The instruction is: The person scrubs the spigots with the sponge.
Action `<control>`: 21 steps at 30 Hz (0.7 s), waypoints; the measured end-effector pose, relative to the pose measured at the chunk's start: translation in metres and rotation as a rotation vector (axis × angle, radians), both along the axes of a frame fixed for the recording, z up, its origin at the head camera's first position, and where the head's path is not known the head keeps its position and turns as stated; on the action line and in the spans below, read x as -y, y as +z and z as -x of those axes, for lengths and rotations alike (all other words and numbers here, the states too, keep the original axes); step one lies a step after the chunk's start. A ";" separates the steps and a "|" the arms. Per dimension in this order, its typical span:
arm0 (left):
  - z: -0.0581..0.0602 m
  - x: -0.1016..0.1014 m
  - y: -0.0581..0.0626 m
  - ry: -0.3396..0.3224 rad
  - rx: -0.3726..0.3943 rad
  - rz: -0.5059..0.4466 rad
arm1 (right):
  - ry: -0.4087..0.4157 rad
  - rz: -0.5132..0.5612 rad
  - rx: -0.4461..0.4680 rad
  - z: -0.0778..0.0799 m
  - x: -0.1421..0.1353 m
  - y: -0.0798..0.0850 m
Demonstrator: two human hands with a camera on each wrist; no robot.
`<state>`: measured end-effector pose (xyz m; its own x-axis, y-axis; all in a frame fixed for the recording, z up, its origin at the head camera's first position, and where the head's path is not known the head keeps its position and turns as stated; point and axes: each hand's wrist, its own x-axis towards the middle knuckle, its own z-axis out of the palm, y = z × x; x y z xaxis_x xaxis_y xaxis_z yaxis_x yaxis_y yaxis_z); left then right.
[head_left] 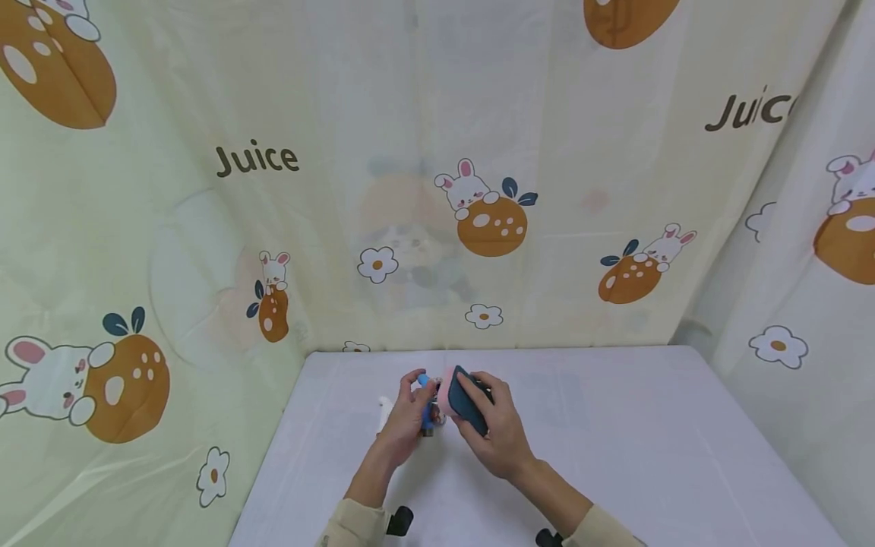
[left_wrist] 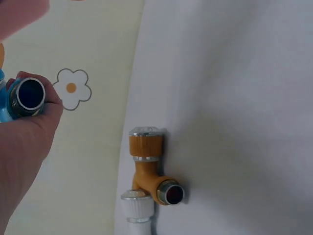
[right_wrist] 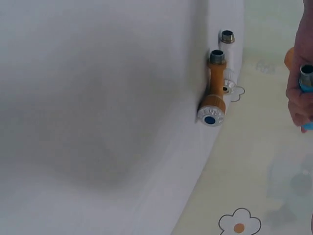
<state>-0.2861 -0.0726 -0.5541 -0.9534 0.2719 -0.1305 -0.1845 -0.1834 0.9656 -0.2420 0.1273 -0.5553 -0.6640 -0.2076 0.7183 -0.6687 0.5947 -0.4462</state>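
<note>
My left hand grips a blue angle valve; its threaded metal outlet shows in the left wrist view. My right hand holds a sponge, dark teal on one side and pink on the other, close beside the valve. The sponge's pink side appears at the upper left corner of the left wrist view. Below the hands, an orange angle valve with a silver-capped knob lies on the table. A white angle valve lies right beside it.
The table has a pale cloth over it. A patterned curtain hangs behind the table's far edge and along both sides. Black camera mounts sit near both sleeves.
</note>
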 end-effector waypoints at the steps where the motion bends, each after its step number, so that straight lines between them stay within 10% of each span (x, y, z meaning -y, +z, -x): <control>1: -0.001 -0.001 0.001 -0.012 -0.004 -0.009 | 0.001 -0.005 -0.006 -0.001 0.002 0.000; 12: 0.000 0.000 0.006 0.063 -0.048 -0.050 | -0.039 0.064 0.009 0.001 0.007 0.005; 21: -0.005 -0.004 0.015 0.091 -0.218 0.042 | -0.084 0.230 0.291 0.004 0.008 0.009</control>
<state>-0.2815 -0.0688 -0.5390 -0.9807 0.1819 0.0717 0.0447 -0.1483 0.9879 -0.2458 0.1195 -0.5463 -0.8547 0.0012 0.5191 -0.4477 0.5043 -0.7384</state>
